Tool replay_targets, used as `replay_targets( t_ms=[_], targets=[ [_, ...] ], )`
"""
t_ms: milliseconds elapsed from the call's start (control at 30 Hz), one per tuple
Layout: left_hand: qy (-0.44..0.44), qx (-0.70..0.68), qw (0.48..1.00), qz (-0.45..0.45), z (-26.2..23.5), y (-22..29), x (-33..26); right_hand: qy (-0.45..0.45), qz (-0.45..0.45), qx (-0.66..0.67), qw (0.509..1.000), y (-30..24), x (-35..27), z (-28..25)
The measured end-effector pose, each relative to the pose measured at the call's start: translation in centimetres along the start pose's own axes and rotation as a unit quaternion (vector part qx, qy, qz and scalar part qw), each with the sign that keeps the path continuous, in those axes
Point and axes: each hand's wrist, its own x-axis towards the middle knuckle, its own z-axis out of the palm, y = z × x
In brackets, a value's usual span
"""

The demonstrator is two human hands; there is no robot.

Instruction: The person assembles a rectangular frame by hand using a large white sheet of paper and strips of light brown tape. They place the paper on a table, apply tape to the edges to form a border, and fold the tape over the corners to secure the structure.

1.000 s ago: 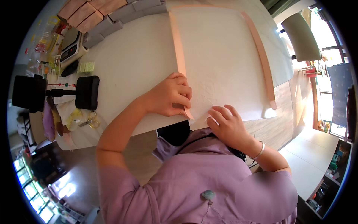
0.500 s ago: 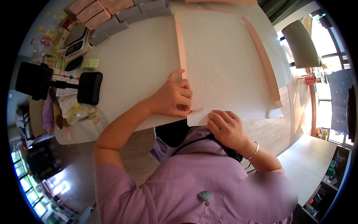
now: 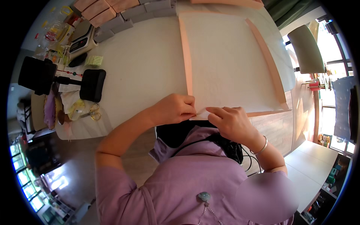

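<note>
A large sheet of paper (image 3: pixel 229 62), white on its upper face and pink on its back, lies flat on the table in front of me. Its left border (image 3: pixel 186 56) and right border (image 3: pixel 267 62) are folded inward as pink strips. Along the near side, a narrow pink edge (image 3: pixel 268 113) shows right of my hands. My left hand (image 3: pixel 176 108) is closed, its fingertips pinching the sheet's near left corner. Close beside it, my right hand (image 3: pixel 233 123) has curled fingers gripping the near edge. The fingers partly hide the corner.
Scissors (image 3: pixel 95 112) with gold handles, a black stand (image 3: pixel 92 85), a yellow-green pad (image 3: pixel 94 60) and a scale (image 3: pixel 80 44) stand at the left. Pink boxes (image 3: pixel 98 17) and grey boxes (image 3: pixel 145 13) line the far side. A chair (image 3: pixel 305 48) is beyond the right edge.
The near edge, formerly a loose white flap, now shows pink along its right part. My left hand has moved down toward the corner, its raised finger now curled in.
</note>
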Motion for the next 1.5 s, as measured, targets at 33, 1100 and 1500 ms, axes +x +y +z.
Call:
replay_targets(
  t_ms=[33, 1100, 1500],
  targets=[
    [-0.006, 0.001, 1.000, -0.003, 0.0, 0.1, 0.0, -0.005, 0.000, 0.007, 1.000, 0.0, 0.2, -0.2],
    [0.119, 0.098, 0.986, -0.067, 2.2, 1.9, -2.0, -0.158, 0.022, 0.127, 0.979, 4.4, 1.0, 1.4],
    [0.096, 0.145, 0.981, -0.088, 1.3, 1.5, -1.9, -0.174, 0.076, 0.047, 0.981, 1.5, 2.7, 2.2]
  ],
)
